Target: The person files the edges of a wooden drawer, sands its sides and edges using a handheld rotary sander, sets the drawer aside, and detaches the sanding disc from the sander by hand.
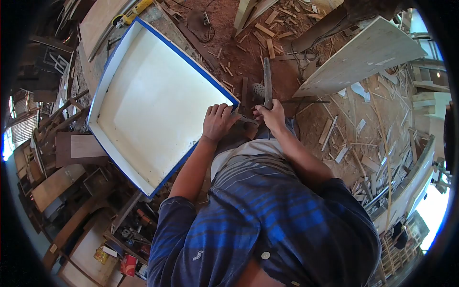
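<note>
A shallow white box (158,91) with blue-painted edges lies at a slant on my left, its open side up. My left hand (219,122) is closed over its near right corner, fingers curled at the rim and thumb toward my lap. In my right hand (272,116), closed around the lower end, is a long dark bar-shaped tool (267,79) that points away from me. Its exact kind is not clear, and my fingers hide its lower end. Both hands are close together above my lap, the tool apart from the box.
A yellow power tool (136,10) lies beyond the box. A large pale board (361,57) leans at the right. Wood offcuts (270,48) litter the reddish floor. Shelves with small items (129,263) stand at lower left. A patterned grey shape (258,91) shows beside the bar.
</note>
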{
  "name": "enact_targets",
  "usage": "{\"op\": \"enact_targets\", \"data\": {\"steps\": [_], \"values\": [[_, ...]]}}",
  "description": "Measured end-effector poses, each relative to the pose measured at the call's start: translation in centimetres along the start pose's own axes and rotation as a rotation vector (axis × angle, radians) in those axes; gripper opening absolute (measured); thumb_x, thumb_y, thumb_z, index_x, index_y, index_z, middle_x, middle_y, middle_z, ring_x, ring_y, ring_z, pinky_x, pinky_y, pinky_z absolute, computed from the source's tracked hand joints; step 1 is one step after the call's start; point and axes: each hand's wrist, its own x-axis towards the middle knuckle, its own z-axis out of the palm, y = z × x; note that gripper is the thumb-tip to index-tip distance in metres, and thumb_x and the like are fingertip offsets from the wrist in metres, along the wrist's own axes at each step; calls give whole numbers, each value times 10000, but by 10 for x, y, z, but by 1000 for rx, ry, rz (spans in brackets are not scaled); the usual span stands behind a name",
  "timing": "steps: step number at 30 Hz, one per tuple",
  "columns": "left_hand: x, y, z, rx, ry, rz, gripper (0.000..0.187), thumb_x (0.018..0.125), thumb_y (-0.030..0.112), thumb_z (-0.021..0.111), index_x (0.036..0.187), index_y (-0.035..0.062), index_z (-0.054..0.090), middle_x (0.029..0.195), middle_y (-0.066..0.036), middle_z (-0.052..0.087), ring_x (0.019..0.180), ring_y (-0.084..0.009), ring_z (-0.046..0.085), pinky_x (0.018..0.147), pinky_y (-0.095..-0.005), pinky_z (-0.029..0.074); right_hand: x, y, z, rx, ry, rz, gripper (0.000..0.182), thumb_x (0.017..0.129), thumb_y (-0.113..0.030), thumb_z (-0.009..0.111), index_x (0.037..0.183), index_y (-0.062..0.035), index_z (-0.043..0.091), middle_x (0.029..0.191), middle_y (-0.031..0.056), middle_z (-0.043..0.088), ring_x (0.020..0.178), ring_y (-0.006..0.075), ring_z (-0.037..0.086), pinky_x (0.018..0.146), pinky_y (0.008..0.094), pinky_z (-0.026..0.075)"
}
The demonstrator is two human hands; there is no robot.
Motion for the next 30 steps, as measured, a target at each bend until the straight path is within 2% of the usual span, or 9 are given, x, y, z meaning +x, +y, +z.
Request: {"op": "enact_targets", "data": {"steps": [6,10,15,18,21,24,27,28,30], "values": [[0,0,8,-2,-8,123,134,900,126,744,1023,83,711,949,-69,657,909,-298,642,837,-443,495,-1,21,1,14,-8,14,272,955,-6,731,1136,20,530,977,133,722,796,219,767,571,307,584],[0,3,16,-14,22,108,155,868,95,741,1017,77,704,912,-75,652,875,-302,648,822,-438,503,-3,22,-1,30,-2,35,273,943,1,732,1140,2,543,946,100,699,788,212,765,566,311,576],[3,8,9,-112,-19,83,202,872,117,757,1061,63,712,952,-90,684,907,-317,671,865,-452,523,5,33,-2,-44,27,-62,279,918,-33,773,1065,41,547,893,138,710,727,214,756,590,341,581],[-2,16,4,-369,-150,316,285,873,141,768,1136,46,717,1012,-95,709,971,-318,681,908,-462,528,6,31,-5,-42,27,-76,302,909,-51,786,1054,54,542,890,147,716,733,220,761,617,346,576],[2,39,-13,-265,14,122,351,870,158,758,1201,50,716,1044,-88,718,1017,-316,676,946,-474,518,4,27,-8,-71,13,-70,298,914,-45,779,1053,57,536,894,153,719,745,226,769,607,344,577],[-18,11,-10,94,101,-105,289,866,154,767,1143,95,712,1054,-35,688,1005,-252,662,941,-460,503,1,16,-9,-43,7,-25,285,923,-24,763,1065,51,527,900,152,721,757,229,777,574,334,580],[-29,-2,-3,94,41,22,259,860,148,772,1111,114,719,1025,-15,675,973,-235,653,918,-445,495,-1,12,-8,-51,-11,-4,268,945,-15,743,1091,44,526,928,161,739,766,220,776,573,325,595],[-26,0,-1,61,58,57,176,874,125,733,1048,96,733,994,-48,702,942,-256,662,894,-439,491,0,13,-8,-64,-18,-5,261,954,-14,736,1101,41,528,941,166,747,768,216,774,579,322,601],[-17,4,2,50,81,26,151,885,130,716,1033,104,730,982,-38,700,928,-248,662,886,-440,489,1,10,-10,-74,-44,-7,271,944,-5,736,1099,43,519,935,153,737,761,223,777,553,324,589]]}}
